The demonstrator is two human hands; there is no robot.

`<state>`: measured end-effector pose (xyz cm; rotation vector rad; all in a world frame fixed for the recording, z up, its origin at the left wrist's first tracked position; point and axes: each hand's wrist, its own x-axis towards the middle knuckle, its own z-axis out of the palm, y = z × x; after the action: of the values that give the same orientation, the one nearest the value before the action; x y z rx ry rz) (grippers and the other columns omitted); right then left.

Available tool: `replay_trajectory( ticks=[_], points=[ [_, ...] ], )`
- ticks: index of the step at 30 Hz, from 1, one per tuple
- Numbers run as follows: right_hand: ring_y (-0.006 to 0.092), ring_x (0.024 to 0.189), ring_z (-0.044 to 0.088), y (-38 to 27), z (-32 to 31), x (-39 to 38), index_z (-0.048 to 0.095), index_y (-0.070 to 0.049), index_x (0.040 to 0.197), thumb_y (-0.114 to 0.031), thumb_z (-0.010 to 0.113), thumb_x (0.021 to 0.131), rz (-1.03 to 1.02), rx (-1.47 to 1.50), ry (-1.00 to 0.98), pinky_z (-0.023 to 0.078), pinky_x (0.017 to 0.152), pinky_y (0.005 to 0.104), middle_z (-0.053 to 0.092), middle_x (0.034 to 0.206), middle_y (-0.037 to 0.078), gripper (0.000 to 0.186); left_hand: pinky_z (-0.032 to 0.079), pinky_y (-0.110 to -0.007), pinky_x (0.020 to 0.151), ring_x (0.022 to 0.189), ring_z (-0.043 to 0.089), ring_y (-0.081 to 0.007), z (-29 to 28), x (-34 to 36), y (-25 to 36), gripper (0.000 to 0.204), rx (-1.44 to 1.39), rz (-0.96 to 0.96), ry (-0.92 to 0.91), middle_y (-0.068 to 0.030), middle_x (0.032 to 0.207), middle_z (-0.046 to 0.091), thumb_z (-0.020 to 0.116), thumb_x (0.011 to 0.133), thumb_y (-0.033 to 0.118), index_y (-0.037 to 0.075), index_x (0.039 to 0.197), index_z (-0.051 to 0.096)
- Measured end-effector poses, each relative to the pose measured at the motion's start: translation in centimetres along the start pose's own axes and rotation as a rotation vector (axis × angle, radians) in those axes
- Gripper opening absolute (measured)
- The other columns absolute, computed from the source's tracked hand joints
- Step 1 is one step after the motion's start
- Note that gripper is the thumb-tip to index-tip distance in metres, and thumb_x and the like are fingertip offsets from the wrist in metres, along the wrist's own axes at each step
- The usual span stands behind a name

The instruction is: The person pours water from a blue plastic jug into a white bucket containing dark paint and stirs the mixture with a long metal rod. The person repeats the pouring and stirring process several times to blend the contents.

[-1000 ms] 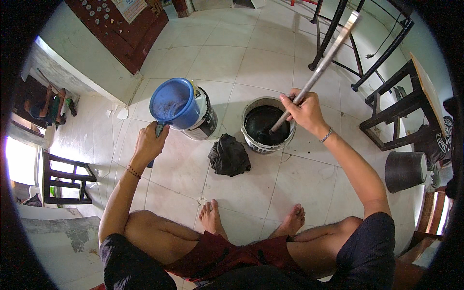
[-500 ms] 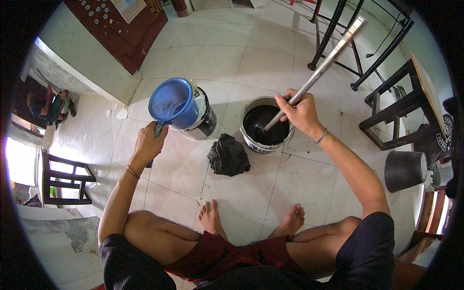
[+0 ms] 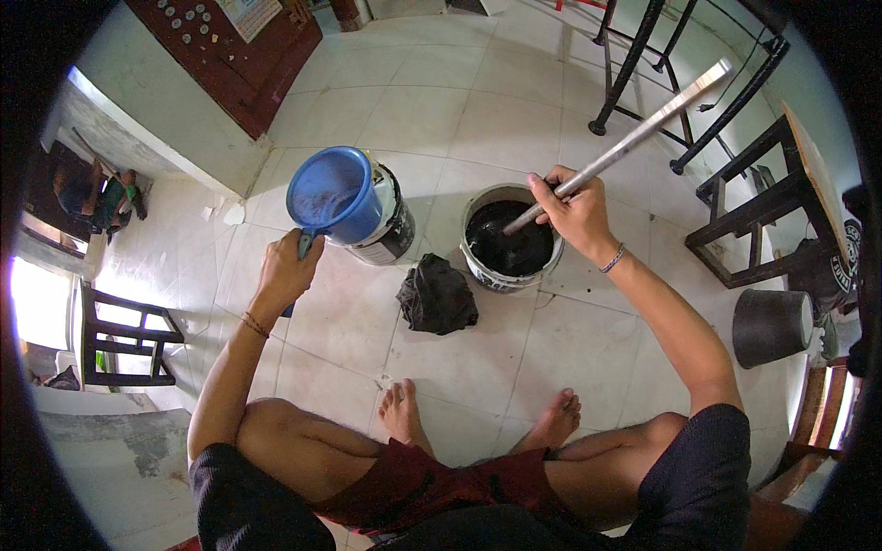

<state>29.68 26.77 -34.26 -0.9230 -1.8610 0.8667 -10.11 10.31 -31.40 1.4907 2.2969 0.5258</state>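
My left hand (image 3: 288,275) grips the handle of a blue plastic dipper (image 3: 349,220), held over or against a pale bucket (image 3: 390,234) with a black label, left of centre. My right hand (image 3: 574,216) is wrapped round a long metal pipe (image 3: 660,119), slanting with its lower end in dark liquid (image 3: 496,248) inside a dirty white bucket (image 3: 514,280). A crumpled dark cloth (image 3: 435,298) lies on the tiled floor between and in front of the buckets. My bare feet are just nearer to me.
Black metal frames (image 3: 627,69) stand at the back right, a black wooden frame (image 3: 735,207) and grey bucket (image 3: 767,326) at the right. A black frame (image 3: 129,340) is at the left. Another person (image 3: 78,202) is low at the far left, near a wall (image 3: 184,110).
The pipe's top has swung rightward and down, while its lower end moved slightly left and up within the liquid. My left hand and dipper are almost where they were.
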Motion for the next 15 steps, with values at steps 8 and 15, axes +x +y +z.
replay_trajectory(
  ticks=[8, 15],
  points=[
    [0.0209, 0.042, 0.062, -0.5, -0.7, 0.9, 0.052, -0.001, 0.066, -0.015, 0.07, 0.095, -0.405, -0.411, -0.062, 0.048, 0.046, 0.0351, 0.061, 0.053, 0.009, 0.037, 0.054, -0.043, 0.057, 0.051, 0.067, -0.03, 0.0, 0.0, 0.0, 0.044, -0.013, 0.016, -0.002, -0.0182, 0.059, 0.063, 0.061, 0.099, 0.036, -0.006, 0.09, 0.064],
    [0.0212, 0.046, 0.065, -0.4, 0.5, -0.1, 0.055, -0.002, 0.067, -0.02, 0.07, 0.098, -0.016, -0.033, -0.027, 0.046, 0.044, 0.0331, 0.057, 0.05, 0.007, 0.039, 0.054, -0.044, 0.058, 0.051, 0.066, -0.0305, 0.0, 0.0, 0.1, 0.044, -0.012, -0.012, -0.014, -0.0184, 0.059, 0.063, 0.061, 0.099, 0.037, -0.006, 0.09, 0.065]
  ],
)
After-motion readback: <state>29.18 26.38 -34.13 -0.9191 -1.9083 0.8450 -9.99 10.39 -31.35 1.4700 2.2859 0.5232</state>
